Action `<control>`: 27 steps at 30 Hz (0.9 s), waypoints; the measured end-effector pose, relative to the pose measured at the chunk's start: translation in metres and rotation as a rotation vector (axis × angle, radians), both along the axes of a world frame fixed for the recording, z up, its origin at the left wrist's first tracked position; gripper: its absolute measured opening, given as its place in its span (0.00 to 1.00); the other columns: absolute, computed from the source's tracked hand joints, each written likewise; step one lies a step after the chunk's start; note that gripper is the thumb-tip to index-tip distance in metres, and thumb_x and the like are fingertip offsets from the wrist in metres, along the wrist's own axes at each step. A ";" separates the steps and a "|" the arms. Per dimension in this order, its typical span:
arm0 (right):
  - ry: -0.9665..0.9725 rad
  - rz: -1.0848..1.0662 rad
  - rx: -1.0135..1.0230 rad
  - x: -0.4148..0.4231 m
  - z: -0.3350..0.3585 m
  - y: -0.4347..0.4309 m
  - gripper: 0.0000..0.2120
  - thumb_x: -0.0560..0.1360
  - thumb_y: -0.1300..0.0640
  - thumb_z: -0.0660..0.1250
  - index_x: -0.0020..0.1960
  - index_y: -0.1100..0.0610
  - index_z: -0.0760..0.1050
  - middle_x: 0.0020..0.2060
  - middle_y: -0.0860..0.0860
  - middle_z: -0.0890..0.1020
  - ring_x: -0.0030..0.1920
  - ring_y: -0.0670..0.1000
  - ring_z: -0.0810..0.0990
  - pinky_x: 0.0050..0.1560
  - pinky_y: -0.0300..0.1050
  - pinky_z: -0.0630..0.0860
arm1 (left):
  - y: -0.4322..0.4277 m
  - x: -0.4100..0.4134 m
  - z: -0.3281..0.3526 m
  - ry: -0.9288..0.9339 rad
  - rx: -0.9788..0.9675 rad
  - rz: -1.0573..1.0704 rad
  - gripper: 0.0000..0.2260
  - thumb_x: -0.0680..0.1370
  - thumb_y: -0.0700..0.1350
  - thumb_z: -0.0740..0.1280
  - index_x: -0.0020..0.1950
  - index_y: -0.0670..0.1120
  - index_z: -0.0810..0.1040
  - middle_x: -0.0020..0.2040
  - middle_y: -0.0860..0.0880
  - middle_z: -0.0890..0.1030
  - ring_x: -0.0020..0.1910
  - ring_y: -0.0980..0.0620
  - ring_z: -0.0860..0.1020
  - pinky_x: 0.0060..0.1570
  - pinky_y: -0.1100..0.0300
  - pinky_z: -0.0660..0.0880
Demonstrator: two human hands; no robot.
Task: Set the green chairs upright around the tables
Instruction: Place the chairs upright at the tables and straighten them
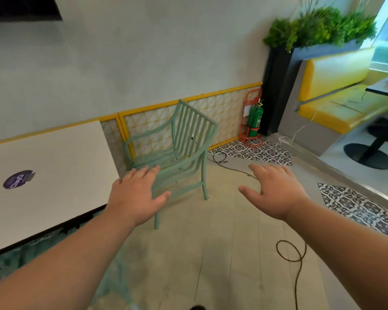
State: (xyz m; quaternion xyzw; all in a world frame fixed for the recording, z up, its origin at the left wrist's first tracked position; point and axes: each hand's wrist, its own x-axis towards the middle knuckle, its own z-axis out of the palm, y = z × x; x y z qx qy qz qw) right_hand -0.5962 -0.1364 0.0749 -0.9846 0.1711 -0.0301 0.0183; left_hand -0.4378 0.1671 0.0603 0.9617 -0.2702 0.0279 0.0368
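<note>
Nearby, white table [54, 153], tiled floor [211, 253].

A café or restaurant dining room: a white table [47, 175] near left, a yellow booth bench [336, 86] far right, a fire extinguisher [255, 120] by the wall.

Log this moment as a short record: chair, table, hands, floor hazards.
chair: pale green slatted metal armchair, upright on its legs, beside the table's end
table: white rectangular table, purple round sticker on top
left hand: open, empty, overlapping the chair's seat in view
right hand: open, empty
floor hazards: dark cable looped on the floor
</note>
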 end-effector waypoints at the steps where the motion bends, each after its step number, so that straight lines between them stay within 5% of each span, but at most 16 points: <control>1: -0.001 -0.010 0.003 0.017 -0.003 -0.013 0.42 0.76 0.26 0.48 0.81 0.50 0.60 0.75 0.50 0.73 0.77 0.55 0.66 0.79 0.60 0.57 | -0.013 0.020 -0.003 0.001 -0.003 0.000 0.38 0.76 0.73 0.55 0.82 0.58 0.53 0.82 0.50 0.62 0.79 0.45 0.61 0.73 0.44 0.65; 14: 0.031 0.014 0.074 0.224 -0.018 -0.176 0.39 0.78 0.28 0.53 0.82 0.49 0.59 0.76 0.49 0.71 0.78 0.54 0.64 0.80 0.58 0.54 | -0.220 0.244 0.002 0.044 -0.038 -0.014 0.37 0.77 0.70 0.56 0.82 0.55 0.55 0.81 0.50 0.63 0.78 0.45 0.62 0.72 0.42 0.65; 27: 0.128 0.331 0.003 0.464 -0.032 -0.376 0.39 0.78 0.27 0.53 0.81 0.50 0.61 0.75 0.49 0.72 0.77 0.54 0.66 0.80 0.57 0.55 | -0.374 0.382 -0.031 0.158 -0.102 0.312 0.37 0.76 0.70 0.56 0.83 0.58 0.51 0.82 0.53 0.59 0.80 0.46 0.57 0.75 0.40 0.61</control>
